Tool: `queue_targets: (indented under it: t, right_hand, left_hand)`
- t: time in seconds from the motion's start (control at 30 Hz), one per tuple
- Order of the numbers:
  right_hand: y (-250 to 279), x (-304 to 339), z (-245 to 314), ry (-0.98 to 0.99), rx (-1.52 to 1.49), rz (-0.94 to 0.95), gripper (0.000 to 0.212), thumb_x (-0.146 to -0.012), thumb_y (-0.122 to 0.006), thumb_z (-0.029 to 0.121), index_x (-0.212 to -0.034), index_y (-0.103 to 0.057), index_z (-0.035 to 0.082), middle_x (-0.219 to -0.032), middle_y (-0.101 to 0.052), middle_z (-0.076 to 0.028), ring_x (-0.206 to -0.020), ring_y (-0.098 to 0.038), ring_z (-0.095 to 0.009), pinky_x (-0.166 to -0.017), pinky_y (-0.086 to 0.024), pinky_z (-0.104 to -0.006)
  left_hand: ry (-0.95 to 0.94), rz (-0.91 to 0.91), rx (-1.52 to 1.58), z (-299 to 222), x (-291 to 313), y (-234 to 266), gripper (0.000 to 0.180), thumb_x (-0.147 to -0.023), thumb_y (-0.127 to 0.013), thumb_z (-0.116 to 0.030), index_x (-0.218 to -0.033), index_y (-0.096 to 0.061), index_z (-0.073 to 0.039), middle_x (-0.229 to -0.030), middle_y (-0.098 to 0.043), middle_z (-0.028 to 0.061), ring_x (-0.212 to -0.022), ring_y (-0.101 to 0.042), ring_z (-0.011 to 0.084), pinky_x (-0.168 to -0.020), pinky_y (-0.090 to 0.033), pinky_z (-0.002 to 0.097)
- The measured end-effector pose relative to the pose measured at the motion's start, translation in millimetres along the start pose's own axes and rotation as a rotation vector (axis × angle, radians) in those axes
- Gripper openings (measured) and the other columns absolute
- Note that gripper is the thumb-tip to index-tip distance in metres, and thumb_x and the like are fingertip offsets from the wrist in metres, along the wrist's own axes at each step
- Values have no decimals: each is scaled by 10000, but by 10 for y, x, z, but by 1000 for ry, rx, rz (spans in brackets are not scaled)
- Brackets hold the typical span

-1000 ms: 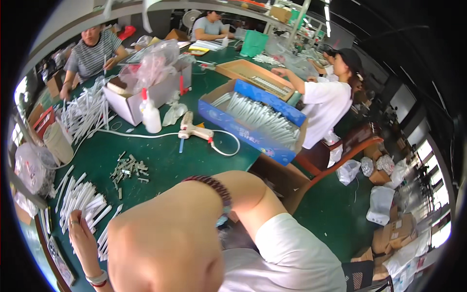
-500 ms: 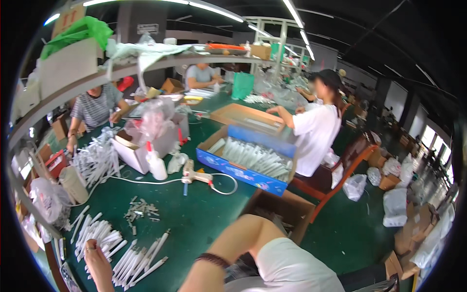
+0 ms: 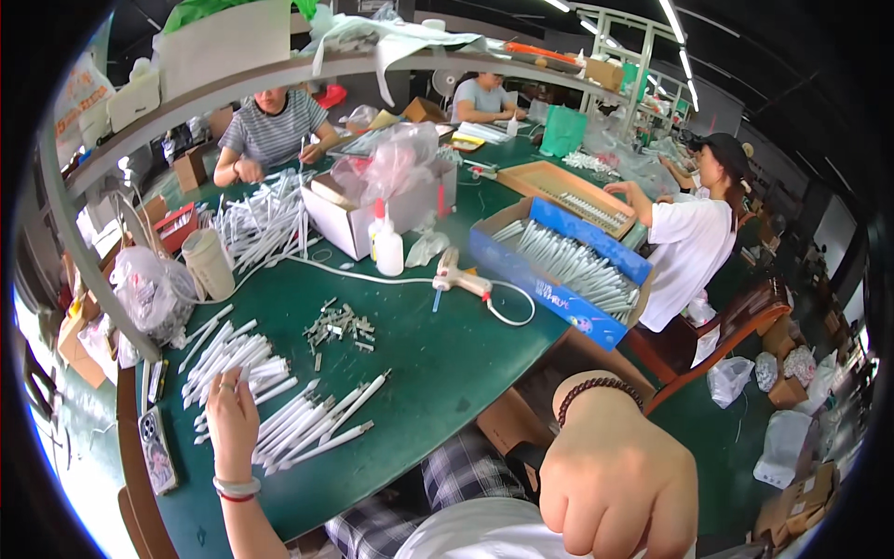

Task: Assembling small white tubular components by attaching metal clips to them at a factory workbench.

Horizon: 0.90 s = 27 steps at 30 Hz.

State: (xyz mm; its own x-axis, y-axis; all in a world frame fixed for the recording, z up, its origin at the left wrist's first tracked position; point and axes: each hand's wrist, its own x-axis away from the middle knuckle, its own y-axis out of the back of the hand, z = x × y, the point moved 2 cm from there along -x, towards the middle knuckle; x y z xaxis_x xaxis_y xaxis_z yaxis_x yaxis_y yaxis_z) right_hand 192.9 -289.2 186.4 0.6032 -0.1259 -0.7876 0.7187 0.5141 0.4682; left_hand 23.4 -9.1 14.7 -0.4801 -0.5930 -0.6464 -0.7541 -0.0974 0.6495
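My left hand [image 3: 231, 419] is at the near-left of the green table, its fingertips pressed together against a pile of slim white sticks [image 3: 244, 361]. Whether one of them is pinched there cannot be made out. Just right of that hand lies a second group of white sticks [image 3: 312, 430], some with grey metallic ends. Small grey metallic parts [image 3: 341, 326] are heaped beyond them. Close to the camera, my right hand [image 3: 622, 475] is curled into a fist over my lap, a dark beaded bracelet on its wrist. Its fingertips are hidden, and so is anything inside them.
A glue gun [image 3: 459, 277] with a white cord lies mid-table, near a white bottle [image 3: 388, 250]. Right of it stands a blue box [image 3: 559, 265] full of white sticks. A phone [image 3: 156, 452] rests at the left edge. Other people work across the table and at right.
My right arm has swung round from beside the open carton, bringing its fist close before me. The view has turned left. My left hand stays at the sticks.
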Motion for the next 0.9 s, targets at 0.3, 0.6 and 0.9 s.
queue_targets:
  t: [0.3,0.6,0.9]
  right_hand:
    - [-55,314,-452,-330,-113,16,62,-791,-537,36,-779,-592,10,-523,-384,-41,-438,-405,-203,-388,-283,-329]
    - [-252,182,-926,-169,-690,-10,169,-819,-535,64,-895,-589,-77,-537,-450,-68,-397,-400,-181,-358,-286,-305]
    - [-176,212,-1033,-42,-838,-113,285,-811,-541,42,-1036,-538,-133,-584,-561,-99,-376,-464,-144,-329,-314,-260]
  left_hand:
    - [6,-9,-21,36,84,76,143,-807,-501,-47,-920,-570,6,-855,-564,178,-704,-565,364,-595,-458,411]
    - [77,3,-31,72,102,90,150,-826,-494,-50,-930,-577,20,-902,-578,194,-694,-586,346,-600,-476,386]
    - [-3,-21,70,-90,16,26,122,-811,-478,10,-909,-541,50,-750,-513,164,-599,-486,300,-559,-389,350]
